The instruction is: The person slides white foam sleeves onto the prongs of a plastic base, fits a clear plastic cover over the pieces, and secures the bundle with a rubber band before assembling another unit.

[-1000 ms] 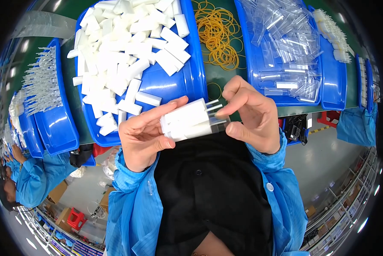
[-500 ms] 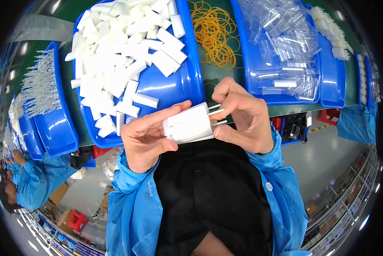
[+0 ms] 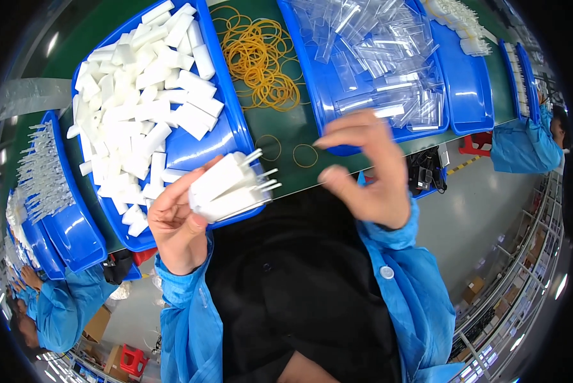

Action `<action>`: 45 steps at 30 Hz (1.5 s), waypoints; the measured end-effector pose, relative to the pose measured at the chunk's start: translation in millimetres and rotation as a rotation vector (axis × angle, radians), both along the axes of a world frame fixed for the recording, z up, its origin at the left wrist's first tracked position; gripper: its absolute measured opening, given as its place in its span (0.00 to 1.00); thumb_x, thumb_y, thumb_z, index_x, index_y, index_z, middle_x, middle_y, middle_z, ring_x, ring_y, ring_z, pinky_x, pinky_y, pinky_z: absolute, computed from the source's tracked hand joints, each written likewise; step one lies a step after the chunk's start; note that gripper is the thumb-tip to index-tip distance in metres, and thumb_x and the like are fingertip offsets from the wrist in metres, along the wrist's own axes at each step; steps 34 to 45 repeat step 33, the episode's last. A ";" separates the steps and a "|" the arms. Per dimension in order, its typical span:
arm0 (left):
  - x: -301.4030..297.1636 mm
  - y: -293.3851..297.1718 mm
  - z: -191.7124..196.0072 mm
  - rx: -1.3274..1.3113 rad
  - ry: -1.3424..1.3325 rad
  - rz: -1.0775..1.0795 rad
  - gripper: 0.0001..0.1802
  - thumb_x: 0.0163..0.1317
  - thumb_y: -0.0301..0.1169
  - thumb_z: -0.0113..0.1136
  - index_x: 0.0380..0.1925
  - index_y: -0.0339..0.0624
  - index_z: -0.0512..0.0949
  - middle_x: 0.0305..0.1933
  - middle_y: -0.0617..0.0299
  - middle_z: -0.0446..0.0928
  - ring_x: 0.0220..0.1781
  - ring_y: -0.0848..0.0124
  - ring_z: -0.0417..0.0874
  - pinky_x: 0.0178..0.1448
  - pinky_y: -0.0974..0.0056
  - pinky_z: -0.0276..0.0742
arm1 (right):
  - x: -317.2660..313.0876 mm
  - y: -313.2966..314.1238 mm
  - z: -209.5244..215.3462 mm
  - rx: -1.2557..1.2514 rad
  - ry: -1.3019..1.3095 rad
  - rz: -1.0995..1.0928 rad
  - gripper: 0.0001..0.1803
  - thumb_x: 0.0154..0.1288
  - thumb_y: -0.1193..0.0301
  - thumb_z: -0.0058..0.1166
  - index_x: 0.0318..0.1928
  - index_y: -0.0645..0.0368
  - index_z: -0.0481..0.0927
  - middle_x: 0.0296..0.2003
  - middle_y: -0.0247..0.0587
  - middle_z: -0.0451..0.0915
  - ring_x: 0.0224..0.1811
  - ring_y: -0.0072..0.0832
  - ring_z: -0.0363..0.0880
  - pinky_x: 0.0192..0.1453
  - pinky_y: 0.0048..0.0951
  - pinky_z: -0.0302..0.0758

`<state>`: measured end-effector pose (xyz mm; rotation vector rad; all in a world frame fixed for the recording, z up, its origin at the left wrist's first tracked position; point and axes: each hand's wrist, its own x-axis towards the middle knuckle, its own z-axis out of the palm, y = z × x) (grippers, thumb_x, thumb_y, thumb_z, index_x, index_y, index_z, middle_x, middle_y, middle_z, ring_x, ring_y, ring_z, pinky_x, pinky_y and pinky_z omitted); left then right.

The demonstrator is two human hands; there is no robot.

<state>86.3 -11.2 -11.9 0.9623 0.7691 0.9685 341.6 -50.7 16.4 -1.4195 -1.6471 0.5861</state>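
Observation:
A bundle of white foam-like blocks (image 3: 226, 188) rests in my left hand (image 3: 179, 223), whose thumb and fingers wrap its left end. Several thin white rods poke out of the bundle's right end. My right hand (image 3: 373, 169) is apart from it, slightly blurred, with thumb and index finger spread and nothing seen between them. Just left of those fingertips a single yellow rubber band (image 3: 294, 157) appears on the green table. A second loose band (image 3: 263, 158) lies beside it, nearer the bundle.
A blue tray (image 3: 232, 121) heaped with white blocks stands left. Beyond lies a pile of yellow rubber bands (image 3: 261, 67). Clear plastic pieces (image 3: 389, 57) fill another blue tray at right. White rod-like parts (image 3: 44, 172) sit far left. Co-workers in blue sleeves (image 3: 76, 303) are at both sides.
My right hand has let go of the rods and moved right, its fingers opening. The left hand still holds the bundle, now tilted with its rod end higher. The whole view has shifted.

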 end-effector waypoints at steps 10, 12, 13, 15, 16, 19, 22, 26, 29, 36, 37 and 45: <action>-1.6 4.4 4.9 -0.217 -0.257 -0.029 0.35 0.61 0.41 0.47 0.61 0.32 0.48 0.56 0.40 0.63 0.55 0.47 0.70 0.43 0.56 0.79 | 37.7 -20.1 5.2 -0.266 -0.735 -0.154 0.18 0.47 0.70 0.59 0.42 0.56 0.74 0.43 0.40 0.68 0.47 0.37 0.64 0.49 0.34 0.56; 8.4 3.8 14.6 -0.262 -0.295 0.019 0.34 0.61 0.40 0.48 0.60 0.32 0.49 0.52 0.38 0.67 0.48 0.48 0.74 0.37 0.56 0.81 | 42.2 -20.5 3.7 -0.276 -0.651 -0.081 0.22 0.47 0.71 0.60 0.46 0.57 0.71 0.44 0.40 0.68 0.47 0.38 0.64 0.49 0.34 0.56; 10.3 4.1 16.8 -0.307 -0.338 0.060 0.34 0.60 0.40 0.49 0.59 0.32 0.50 0.47 0.37 0.71 0.41 0.49 0.79 0.32 0.56 0.82 | 44.5 -20.7 3.8 -0.273 -0.649 -0.077 0.22 0.47 0.71 0.60 0.46 0.57 0.71 0.44 0.40 0.68 0.47 0.38 0.64 0.49 0.34 0.56; 7.1 4.5 13.1 -0.309 -0.376 0.033 0.34 0.61 0.40 0.49 0.59 0.32 0.49 0.46 0.36 0.71 0.36 0.50 0.80 0.26 0.59 0.81 | 48.6 -21.3 4.5 -0.279 -0.625 -0.019 0.24 0.45 0.73 0.60 0.47 0.58 0.70 0.46 0.40 0.69 0.48 0.38 0.64 0.49 0.34 0.56; 5.9 4.2 11.7 -0.313 -0.417 0.000 0.34 0.61 0.40 0.48 0.59 0.32 0.48 0.44 0.36 0.72 0.31 0.52 0.81 0.20 0.62 0.80 | 48.4 -21.7 3.9 -0.267 -0.600 -0.028 0.24 0.44 0.75 0.60 0.46 0.57 0.71 0.45 0.40 0.70 0.49 0.38 0.65 0.49 0.35 0.56; 5.3 2.7 12.6 -0.327 -0.381 0.051 0.36 0.60 0.40 0.50 0.60 0.32 0.47 0.41 0.36 0.74 0.24 0.55 0.81 0.15 0.65 0.77 | 46.1 -20.7 7.1 -0.269 -0.655 -0.049 0.22 0.44 0.76 0.60 0.44 0.56 0.73 0.44 0.39 0.71 0.48 0.37 0.65 0.50 0.35 0.56; 2.4 2.5 9.1 -0.298 -0.420 -0.027 0.34 0.59 0.37 0.51 0.60 0.31 0.51 0.46 0.35 0.71 0.27 0.55 0.81 0.17 0.66 0.77 | 52.6 -20.4 5.2 -0.250 -0.661 0.006 0.18 0.44 0.77 0.59 0.40 0.56 0.76 0.41 0.38 0.73 0.44 0.36 0.66 0.49 0.34 0.58; 7.3 2.1 11.4 -0.253 -0.293 -0.052 0.27 0.55 0.30 0.53 0.54 0.32 0.63 0.57 0.35 0.62 0.36 0.54 0.81 0.23 0.65 0.79 | 59.2 -17.0 -1.6 -0.124 -0.539 0.046 0.16 0.45 0.80 0.57 0.40 0.59 0.77 0.34 0.40 0.74 0.38 0.34 0.68 0.42 0.31 0.63; 10.8 1.5 10.0 -0.156 -0.232 -0.104 0.26 0.53 0.28 0.55 0.54 0.34 0.65 0.57 0.35 0.62 0.39 0.53 0.80 0.26 0.64 0.80 | 43.4 -14.7 -3.9 0.003 -0.323 -0.054 0.12 0.46 0.81 0.58 0.35 0.61 0.77 0.24 0.37 0.73 0.25 0.26 0.69 0.30 0.22 0.63; 14.9 0.3 8.8 0.005 -0.065 -0.123 0.29 0.52 0.31 0.57 0.56 0.39 0.63 0.61 0.40 0.59 0.49 0.50 0.75 0.28 0.62 0.80 | 8.7 -19.2 -9.9 0.169 0.282 -0.360 0.10 0.51 0.79 0.57 0.36 0.62 0.74 0.20 0.34 0.76 0.17 0.12 0.65 0.22 0.12 0.57; 14.9 0.3 8.8 0.005 -0.065 -0.123 0.29 0.52 0.31 0.57 0.56 0.39 0.63 0.61 0.40 0.59 0.49 0.50 0.75 0.28 0.62 0.80 | 8.7 -19.2 -9.9 0.169 0.282 -0.360 0.10 0.51 0.79 0.57 0.36 0.62 0.74 0.20 0.34 0.76 0.17 0.12 0.65 0.22 0.12 0.57; 14.9 0.3 8.8 0.005 -0.065 -0.123 0.29 0.52 0.31 0.57 0.56 0.39 0.63 0.61 0.40 0.59 0.49 0.50 0.75 0.28 0.62 0.80 | 8.7 -19.2 -9.9 0.169 0.282 -0.360 0.10 0.51 0.79 0.57 0.36 0.62 0.74 0.20 0.34 0.76 0.17 0.12 0.65 0.22 0.12 0.57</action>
